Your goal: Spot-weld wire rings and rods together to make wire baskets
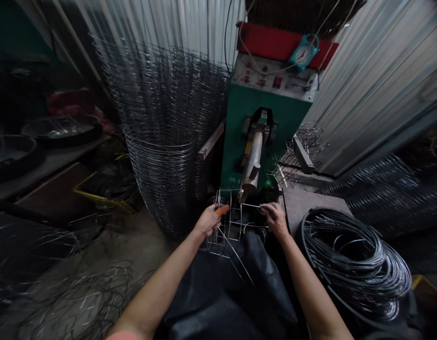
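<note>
Your right hand [275, 218] pinches the rod [251, 205], axis running left toward the machine tip [243, 195]; your left hand [208, 221] grips the wire frame [235, 222].

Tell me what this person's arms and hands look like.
The left hand and right hand wear no gloves, and both forearms are bare. A small orange tube-shaped cover appears worn on the left hand. A salmon-pink cloth sleeve edge shows on the left; no right sleeve is in view.
</note>
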Demonstrator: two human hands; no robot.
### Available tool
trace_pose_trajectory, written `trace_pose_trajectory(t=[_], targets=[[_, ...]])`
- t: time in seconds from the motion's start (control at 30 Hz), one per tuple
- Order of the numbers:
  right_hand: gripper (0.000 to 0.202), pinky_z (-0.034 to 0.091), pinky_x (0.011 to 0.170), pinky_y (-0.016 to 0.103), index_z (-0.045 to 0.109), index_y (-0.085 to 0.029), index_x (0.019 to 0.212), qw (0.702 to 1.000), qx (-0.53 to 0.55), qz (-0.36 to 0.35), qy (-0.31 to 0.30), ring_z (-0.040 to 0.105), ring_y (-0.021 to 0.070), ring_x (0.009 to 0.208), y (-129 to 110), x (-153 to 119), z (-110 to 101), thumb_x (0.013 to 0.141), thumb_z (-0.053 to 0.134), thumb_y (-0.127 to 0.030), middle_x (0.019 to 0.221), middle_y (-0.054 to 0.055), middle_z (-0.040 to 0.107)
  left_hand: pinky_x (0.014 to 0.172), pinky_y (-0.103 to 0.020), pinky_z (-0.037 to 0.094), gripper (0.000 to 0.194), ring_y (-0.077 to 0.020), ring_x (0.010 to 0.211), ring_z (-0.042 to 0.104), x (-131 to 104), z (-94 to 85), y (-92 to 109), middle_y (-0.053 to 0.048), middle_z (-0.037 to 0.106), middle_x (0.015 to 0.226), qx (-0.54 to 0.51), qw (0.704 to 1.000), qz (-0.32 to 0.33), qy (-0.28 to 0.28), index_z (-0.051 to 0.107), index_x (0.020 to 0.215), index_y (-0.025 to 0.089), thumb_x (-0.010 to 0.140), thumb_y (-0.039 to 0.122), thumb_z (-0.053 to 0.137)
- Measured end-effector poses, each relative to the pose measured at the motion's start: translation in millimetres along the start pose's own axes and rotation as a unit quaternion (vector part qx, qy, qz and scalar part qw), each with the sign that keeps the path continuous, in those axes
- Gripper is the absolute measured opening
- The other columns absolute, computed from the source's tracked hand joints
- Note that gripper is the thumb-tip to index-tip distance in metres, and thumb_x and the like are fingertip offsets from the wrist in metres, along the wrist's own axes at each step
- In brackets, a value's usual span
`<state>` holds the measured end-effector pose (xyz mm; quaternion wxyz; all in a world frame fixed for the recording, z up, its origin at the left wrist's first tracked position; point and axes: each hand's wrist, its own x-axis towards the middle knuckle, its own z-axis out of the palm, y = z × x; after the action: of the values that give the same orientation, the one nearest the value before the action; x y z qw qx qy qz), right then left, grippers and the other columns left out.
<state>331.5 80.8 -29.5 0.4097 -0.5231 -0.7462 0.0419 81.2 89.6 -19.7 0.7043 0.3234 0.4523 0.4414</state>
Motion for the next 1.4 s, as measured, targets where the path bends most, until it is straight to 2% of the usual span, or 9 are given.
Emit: trace_pose_trajectory(t=[0.3, 0.63, 0.93, 1.1, 1.17, 1.27, 1.33, 1.4], targets=[[0.020, 0.041, 0.072, 0.034, 0.064, -0.022, 0.088, 1.000, 0.012, 0.002, -0.005, 0.054, 0.0195, 0.078, 0.0, 0.6, 1.6, 0.088, 0.048, -0.033, 0.080, 0.004, 0.061, 0.032, -0.017, 0.013, 0.038, 0.0004, 0.034, 0.026, -0.5, 3.5, 5.8, 0.007, 0.047, 0.055, 0.001, 1.000, -0.015, 0.018, 0.053, 0.078, 0.015, 0.058, 0.037, 0.077], [0.021, 0.043, 0.073, 0.034, 0.065, -0.022, 0.087, 1.000, 0.013, -0.003, 0.016, 0.054, 0.0198, 0.079, -1.5, -0.2, 2.3, 0.088, 0.047, -0.034, 0.081, 0.005, 0.062, 0.031, -0.018, 0.011, 0.036, 0.0002, 0.033, 0.025, 1.7, 2.9, 6.9, 0.007, 0.048, 0.056, 0.012, 1.000, 0.006, 0.011, 0.054, 0.076, 0.015, 0.059, 0.037, 0.076], [0.025, 0.042, 0.073, 0.035, 0.066, -0.022, 0.087, 0.997, -0.045, -0.015, 0.065, 0.054, 0.0204, 0.079, 1.5, -4.7, 10.5, 0.089, 0.045, -0.035, 0.080, 0.006, 0.062, 0.033, -0.017, 0.011, 0.038, 0.0011, 0.033, 0.024, 6.4, 1.6, 11.5, 0.005, 0.051, 0.059, 0.004, 1.000, -0.007, -0.013, 0.054, 0.073, 0.014, 0.056, 0.037, 0.078], [0.023, 0.043, 0.076, 0.035, 0.066, -0.021, 0.088, 0.998, -0.046, -0.009, 0.051, 0.055, 0.0203, 0.082, 1.6, -3.7, 10.5, 0.088, 0.045, -0.033, 0.082, 0.006, 0.063, 0.034, -0.017, 0.011, 0.039, 0.0008, 0.033, 0.024, 7.9, 1.2, 9.7, 0.006, 0.049, 0.055, 0.007, 1.000, -0.003, -0.020, 0.054, 0.072, 0.014, 0.055, 0.040, 0.078], [0.022, 0.044, 0.079, 0.036, 0.065, -0.021, 0.093, 0.998, -0.052, -0.003, 0.029, 0.055, 0.0207, 0.086, 7.6, -6.5, 5.8, 0.086, 0.047, -0.032, 0.088, 0.006, 0.064, 0.034, -0.017, 0.011, 0.040, -0.0001, 0.034, 0.026, 8.1, 0.9, 9.8, 0.006, 0.047, 0.053, 0.011, 1.000, -0.005, -0.025, 0.055, 0.072, 0.014, 0.055, 0.041, 0.078], [0.027, 0.044, 0.082, 0.039, 0.061, -0.019, 0.105, 0.996, -0.081, 0.039, -0.017, 0.057, 0.0224, 0.090, 29.1, -20.6, -5.2, 0.082, 0.048, -0.028, 0.097, 0.008, 0.065, 0.034, -0.017, 0.011, 0.040, -0.0007, 0.034, 0.028, 9.1, 0.1, 10.4, 0.006, 0.045, 0.051, 0.019, 0.999, -0.008, -0.025, 0.055, 0.073, 0.014, 0.054, 0.042, 0.077], [0.029, 0.047, 0.076, 0.037, 0.061, -0.018, 0.102, 0.991, -0.076, 0.095, -0.048, 0.059, 0.0223, 0.084, 47.9, -35.1, -12.0, 0.078, 0.047, -0.024, 0.094, 0.008, 0.066, 0.034, -0.016, 0.011, 0.041, 0.0002, 0.034, 0.026, 10.2, -0.7, 10.6, 0.006, 0.046, 0.054, 0.024, 0.999, -0.007, -0.021, 0.055, 0.074, 0.014, 0.054, 0.041, 0.078], [0.026, 0.048, 0.065, 0.032, 0.063, -0.017, 0.093, 0.985, -0.055, 0.154, -0.064, 0.061, 0.0206, 0.072, 63.9, -49.0, -15.8, 0.075, 0.045, -0.023, 0.080, 0.006, 0.067, 0.033, -0.017, 0.010, 0.041, 0.0009, 0.034, 0.025, 11.0, -1.4, 10.5, 0.005, 0.048, 0.057, 0.028, 0.999, -0.004, -0.019, 0.056, 0.075, 0.014, 0.054, 0.041, 0.078]])
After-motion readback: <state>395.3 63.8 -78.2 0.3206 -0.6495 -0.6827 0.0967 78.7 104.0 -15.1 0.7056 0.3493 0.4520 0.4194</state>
